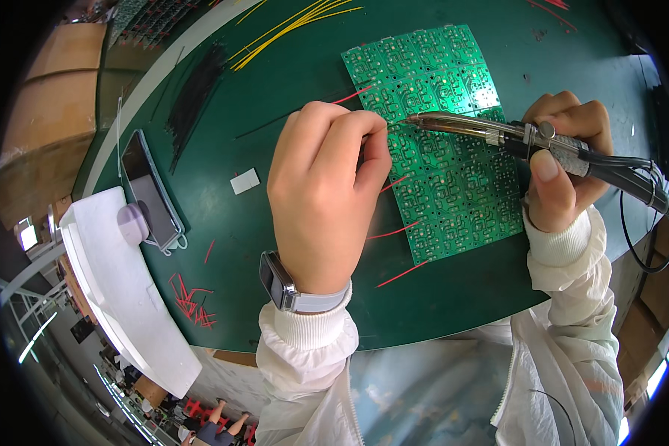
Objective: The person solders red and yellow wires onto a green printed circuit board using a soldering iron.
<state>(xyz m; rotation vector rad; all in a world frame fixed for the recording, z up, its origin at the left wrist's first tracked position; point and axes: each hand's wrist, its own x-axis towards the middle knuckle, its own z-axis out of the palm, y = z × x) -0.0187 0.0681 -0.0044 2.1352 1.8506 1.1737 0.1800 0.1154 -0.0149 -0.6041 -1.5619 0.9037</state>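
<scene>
A green circuit board panel [453, 178] lies on the table, with several red wires [395, 232] sticking out from its left edge. My left hand [327, 178] is over that edge, thumb and forefinger pinched together at the board. What sits between those fingertips is hidden. In my right hand [569, 149] is a soldering iron [528, 136] with a metal feed tube and black cables. Its tip points left and reaches the board's left part, just beside my left fingertips. A thin black wire [264, 125] runs on the table up to my left hand.
Yellow wires [293, 30] and a bundle of black wires [193, 104] lie at the far left. A phone [152, 189], a small white block [245, 181] and short red wire pieces [192, 301] are left of me. A white foam piece [130, 286] borders the table.
</scene>
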